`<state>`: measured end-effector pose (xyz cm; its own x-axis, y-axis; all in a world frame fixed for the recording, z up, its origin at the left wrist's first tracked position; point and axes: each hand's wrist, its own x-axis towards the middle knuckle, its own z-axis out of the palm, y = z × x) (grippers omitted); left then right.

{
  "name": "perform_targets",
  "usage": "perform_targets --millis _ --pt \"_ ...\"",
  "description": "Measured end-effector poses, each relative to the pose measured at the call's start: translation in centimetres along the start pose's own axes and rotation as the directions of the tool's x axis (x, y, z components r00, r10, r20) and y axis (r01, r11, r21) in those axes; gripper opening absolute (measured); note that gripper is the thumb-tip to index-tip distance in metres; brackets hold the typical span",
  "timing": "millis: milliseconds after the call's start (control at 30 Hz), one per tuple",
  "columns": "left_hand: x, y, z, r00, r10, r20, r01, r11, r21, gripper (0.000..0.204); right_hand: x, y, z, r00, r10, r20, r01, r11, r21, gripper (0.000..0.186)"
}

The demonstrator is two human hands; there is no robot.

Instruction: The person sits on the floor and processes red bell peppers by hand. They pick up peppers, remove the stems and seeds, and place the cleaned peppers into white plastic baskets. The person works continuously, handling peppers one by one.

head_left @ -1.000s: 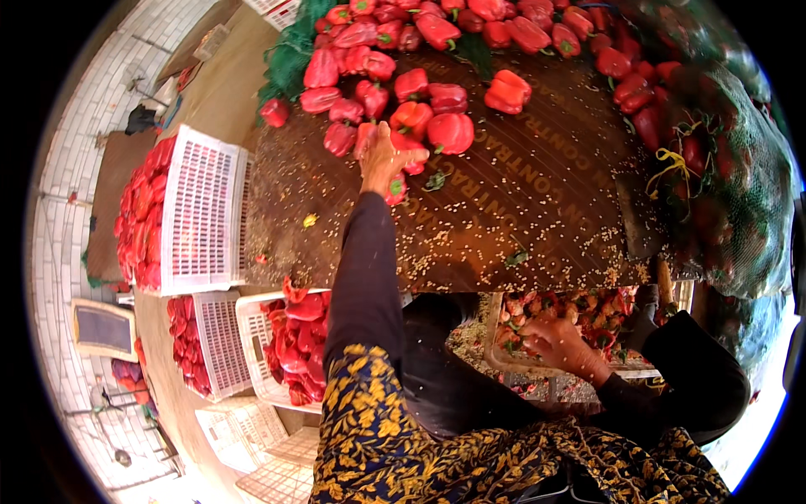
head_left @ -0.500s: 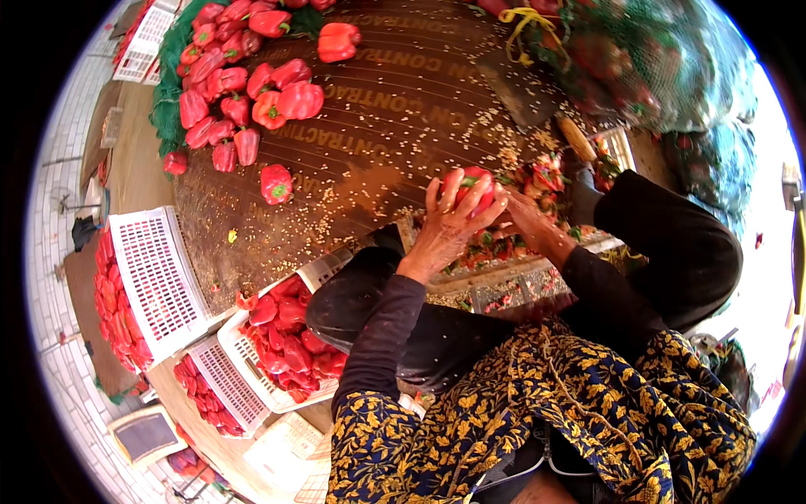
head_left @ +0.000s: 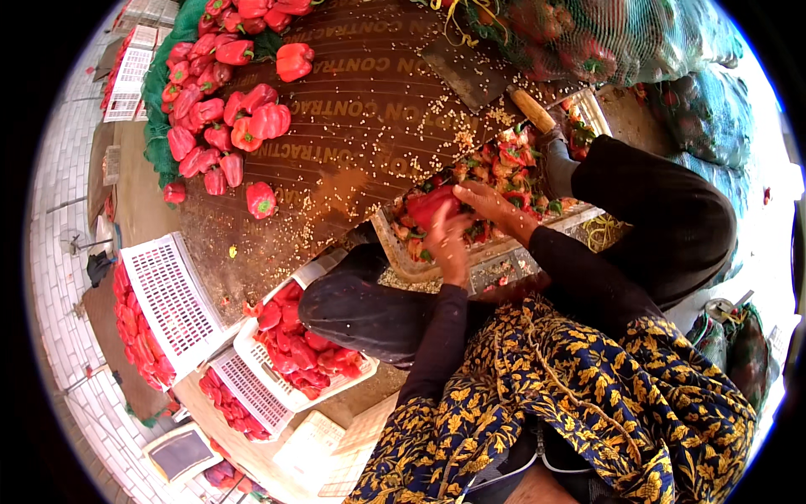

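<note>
A red bell pepper (head_left: pixel 431 207) is low over a pale tray (head_left: pixel 403 267) full of pepper cores, stems and seeds. My right hand (head_left: pixel 495 208) grips the pepper at its right end, its fingers partly hidden. My left hand (head_left: pixel 449 245) is just below the pepper, near or touching it; motion smears its fingers, so their hold does not show. Beyond the tray, a cleaver (head_left: pixel 531 110) with a wooden handle lies on the seed-strewn brown board (head_left: pixel 344 126).
Whole red peppers (head_left: pixel 220 112) are heaped at the far left on green netting. White crates (head_left: pixel 172 294) of red pepper pieces (head_left: pixel 298 340) stand at my left. Net sacks (head_left: pixel 621 46) of peppers fill the far right. My bent knees flank the tray.
Both hands have come down toward the tray with the pepper, which now shows as a smooth red side. My left hand has dropped away from around it. The view has shifted slightly.
</note>
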<state>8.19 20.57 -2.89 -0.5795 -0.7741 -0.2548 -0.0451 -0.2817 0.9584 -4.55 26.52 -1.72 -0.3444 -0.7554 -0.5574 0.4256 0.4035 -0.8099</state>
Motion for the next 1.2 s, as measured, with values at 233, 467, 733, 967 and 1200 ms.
perform_targets --millis 233,467,733,967,1200 --pt "7.1 -3.1 -5.6 0.928 0.353 -0.121 -0.184 0.715 0.674 0.037 2.3 1.7 3.2 0.933 -0.344 -0.105 0.215 0.768 -0.603 0.051" --pt "5.7 0.2 -4.0 0.933 -0.356 0.048 0.354 0.934 0.046 0.04 1.3 -0.4 1.0 0.971 -0.223 0.082 0.237 0.894 -0.38 0.061" --pt "2.7 -0.5 -5.5 0.894 -0.437 0.098 0.408 0.885 0.223 0.046 1.3 -0.8 0.9 0.974 -0.157 0.161 0.181 0.972 -0.15 0.062" --pt "3.9 -3.7 -2.3 0.979 -0.197 0.048 0.141 0.83 0.539 0.047 -0.8 3.1 -1.7 0.916 -0.294 0.274 0.399 0.581 -0.71 0.067" --pt "5.3 -6.3 -1.9 0.865 -0.497 -0.074 0.467 0.849 -0.245 0.042 0.1 2.9 0.5 0.948 -0.299 0.108 0.28 0.627 -0.726 0.064"
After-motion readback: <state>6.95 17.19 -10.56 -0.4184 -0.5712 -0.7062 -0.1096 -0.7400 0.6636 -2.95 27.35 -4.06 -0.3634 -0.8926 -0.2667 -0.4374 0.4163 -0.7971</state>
